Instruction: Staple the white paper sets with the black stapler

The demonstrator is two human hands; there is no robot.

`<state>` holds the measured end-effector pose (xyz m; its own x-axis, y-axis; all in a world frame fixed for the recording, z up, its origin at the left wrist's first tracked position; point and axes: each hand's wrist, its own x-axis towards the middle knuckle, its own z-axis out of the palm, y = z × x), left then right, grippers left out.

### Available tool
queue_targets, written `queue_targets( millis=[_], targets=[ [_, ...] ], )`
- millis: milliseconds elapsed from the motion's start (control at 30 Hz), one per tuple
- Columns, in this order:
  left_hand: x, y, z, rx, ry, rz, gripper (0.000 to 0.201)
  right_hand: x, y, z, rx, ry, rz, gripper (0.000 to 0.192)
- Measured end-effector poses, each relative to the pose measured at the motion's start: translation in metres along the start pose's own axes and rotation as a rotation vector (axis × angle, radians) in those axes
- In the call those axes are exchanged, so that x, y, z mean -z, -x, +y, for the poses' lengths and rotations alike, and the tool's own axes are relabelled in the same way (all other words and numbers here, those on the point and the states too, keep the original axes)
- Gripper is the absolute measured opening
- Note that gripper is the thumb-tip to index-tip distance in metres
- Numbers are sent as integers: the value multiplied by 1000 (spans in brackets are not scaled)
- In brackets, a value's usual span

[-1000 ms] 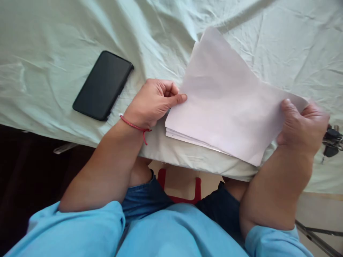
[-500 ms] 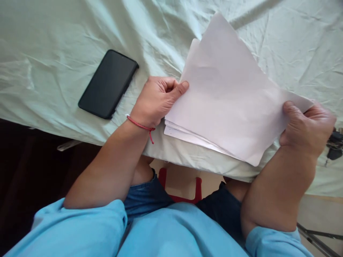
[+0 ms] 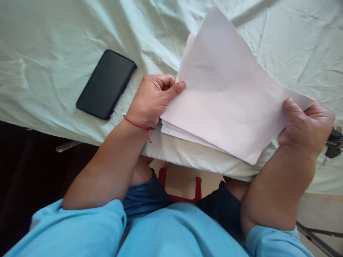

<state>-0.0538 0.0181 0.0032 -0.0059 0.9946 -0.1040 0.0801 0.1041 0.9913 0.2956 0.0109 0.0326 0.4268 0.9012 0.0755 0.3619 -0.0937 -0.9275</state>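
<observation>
White sheets of paper [image 3: 219, 89] lie in a loose, slightly fanned stack near the table's front edge, their upper faces blank. My left hand [image 3: 157, 98] is closed on their left edge, thumb on top and the other fingers curled, partly hidden underneath. At the right, my right hand [image 3: 308, 123] pinches the corner of the top sheet between thumb and fingers, and that corner is lifted and bent. Lower sheets [image 3: 184, 135] peek out along the near edge. A red cord bracelet [image 3: 138, 123] circles my left wrist.
A black smartphone [image 3: 106, 84] lies left of my left hand on the pale green tablecloth [image 3: 48, 71]. Dark keys [image 3: 334, 142] sit just beyond my right hand. A red plastic frame [image 3: 198, 189] shows below the table edge, between my knees.
Both hands keep their hold. The left hand and the paper have shifted slightly left, and the top sheet's far corner sits a little higher in view.
</observation>
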Motion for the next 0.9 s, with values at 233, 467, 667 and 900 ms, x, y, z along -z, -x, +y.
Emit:
queue_targets(
  millis=[233,467,667,900],
  targets=[
    [7,-4,-5,-18,139,20,49,0,3,0,-160,-122,-314,39],
    [-4,3,14,41,235,-140,53,-2,0,-8,260,-201,3,30],
    [-8,15,21,-215,17,101,41,1,5,-24,459,-230,218,23],
    [19,13,13,-271,-122,-8,48,11,15,-28,358,-164,70,34]
  ],
)
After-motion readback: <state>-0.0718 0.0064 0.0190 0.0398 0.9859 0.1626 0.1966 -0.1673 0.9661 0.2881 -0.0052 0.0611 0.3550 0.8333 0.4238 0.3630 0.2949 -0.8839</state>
